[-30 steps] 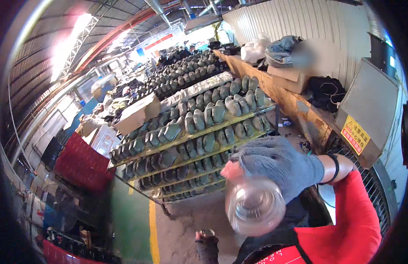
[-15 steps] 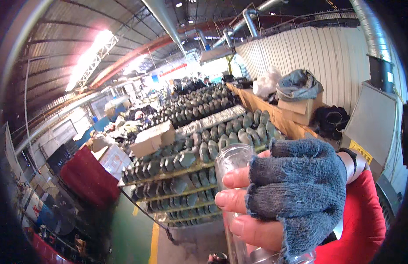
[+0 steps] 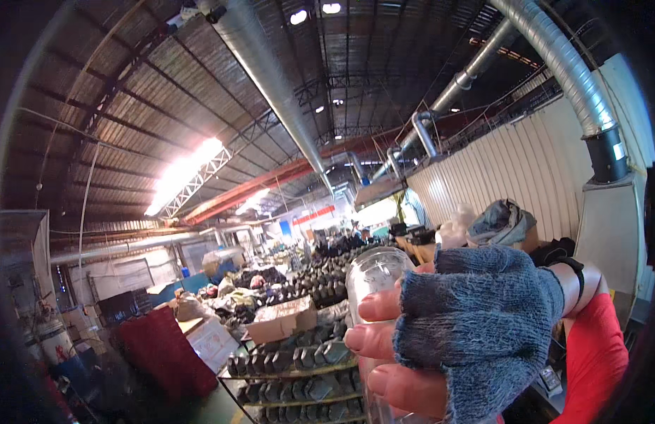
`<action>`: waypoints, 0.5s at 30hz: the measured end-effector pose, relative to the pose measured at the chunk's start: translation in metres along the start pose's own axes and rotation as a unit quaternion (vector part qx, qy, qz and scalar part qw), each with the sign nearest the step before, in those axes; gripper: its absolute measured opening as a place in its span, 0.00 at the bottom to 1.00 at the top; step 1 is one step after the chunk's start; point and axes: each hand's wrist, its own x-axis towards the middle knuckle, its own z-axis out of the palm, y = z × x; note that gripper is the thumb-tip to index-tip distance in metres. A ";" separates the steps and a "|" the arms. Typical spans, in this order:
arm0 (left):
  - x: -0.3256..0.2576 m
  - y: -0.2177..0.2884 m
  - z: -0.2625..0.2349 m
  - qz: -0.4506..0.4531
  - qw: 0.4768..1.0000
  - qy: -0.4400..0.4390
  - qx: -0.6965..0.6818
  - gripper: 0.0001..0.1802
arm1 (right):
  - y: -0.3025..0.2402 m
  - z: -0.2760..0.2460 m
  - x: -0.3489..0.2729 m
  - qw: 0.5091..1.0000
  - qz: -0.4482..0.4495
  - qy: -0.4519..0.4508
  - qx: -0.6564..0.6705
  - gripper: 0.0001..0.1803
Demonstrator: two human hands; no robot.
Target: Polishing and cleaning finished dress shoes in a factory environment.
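My right hand (image 3: 475, 332) reaches in from the right, wearing a grey-blue knit glove with bare fingertips. Its fingers are closed around a clear, see-through bottle (image 3: 373, 272), held up close in front of me. The bottle's rounded end points upward; its lower part is mostly hidden behind the fingers and the picture's bottom edge. A dark band circles the wrist, and a red sleeve covers the forearm. My left hand is out of the picture.
Beyond the bottle stands a tiered rack (image 3: 299, 371) with rows of dark, shoe-like pieces. An open cardboard box (image 3: 281, 321) rests on top. To the left is a dark red panel (image 3: 161, 353). Metal ducts (image 3: 271, 85) run overhead; a pale corrugated wall (image 3: 511, 169) lies right.
The view has tilted upward, so more roof and ducts show and the racks sit lower. My right hand keeps its grip on the bottle, at nearly the same place in the picture.
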 end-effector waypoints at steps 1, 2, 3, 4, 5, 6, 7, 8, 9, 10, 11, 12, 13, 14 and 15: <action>0.018 -0.002 0.001 0.004 1.000 0.008 -0.022 0.23 | -0.002 -0.007 0.005 1.000 -0.003 -0.002 -0.007 0.27; 0.035 -0.002 0.002 0.007 0.999 0.014 -0.044 0.24 | -0.005 -0.015 0.010 0.997 -0.012 -0.007 -0.081 0.25; 0.051 0.000 0.002 0.010 0.998 0.019 -0.067 0.24 | -0.007 -0.021 0.013 0.988 -0.020 -0.012 -0.153 0.24; 0.064 0.002 0.000 0.010 0.996 0.022 -0.088 0.25 | -0.006 -0.023 0.007 0.988 -0.021 -0.013 -0.155 0.24; 0.076 0.005 -0.001 0.009 0.994 0.025 -0.110 0.25 | -0.004 -0.024 -0.001 0.984 -0.034 -0.034 -0.169 0.24; 0.087 0.010 -0.003 0.008 0.991 0.026 -0.132 0.25 | -0.002 -0.025 -0.009 0.981 -0.047 -0.056 -0.182 0.25; 0.096 0.015 -0.006 0.006 0.988 0.026 -0.154 0.26 | -0.001 -0.023 -0.012 0.981 -0.044 -0.057 -0.182 0.25; 0.104 0.021 -0.009 0.003 0.984 0.025 -0.177 0.26 | 0.000 -0.019 -0.015 0.986 -0.037 -0.043 -0.155 0.26; 0.112 0.028 -0.012 -0.001 0.980 0.022 -0.200 0.27 | 0.000 -0.016 -0.020 0.991 -0.030 -0.028 -0.126 0.27; 0.120 0.034 -0.015 -0.005 0.974 0.021 -0.225 0.27 | -0.008 -0.002 -0.030 0.991 -0.025 -0.033 -0.126 0.27; 0.125 0.041 -0.016 -0.011 0.968 0.019 -0.250 0.27 | -0.020 0.020 -0.045 0.963 0.100 0.083 0.236 0.28; 0.130 0.051 -0.016 -0.018 0.961 0.016 -0.276 0.28 | -0.029 0.030 -0.055 0.780 0.212 0.190 0.558 0.31; 0.132 0.062 -0.018 -0.031 0.953 0.013 -0.300 0.28 | -0.023 0.020 -0.058 0.774 0.221 0.190 0.562 0.31; 0.134 0.075 -0.021 -0.043 0.945 0.006 -0.325 0.29 | -0.011 -0.002 -0.058 0.920 0.148 0.048 0.359 0.37; 0.137 0.089 -0.023 -0.053 0.934 -0.003 -0.353 0.29 | -0.011 -0.018 -0.057 0.985 0.063 -0.105 0.125 0.45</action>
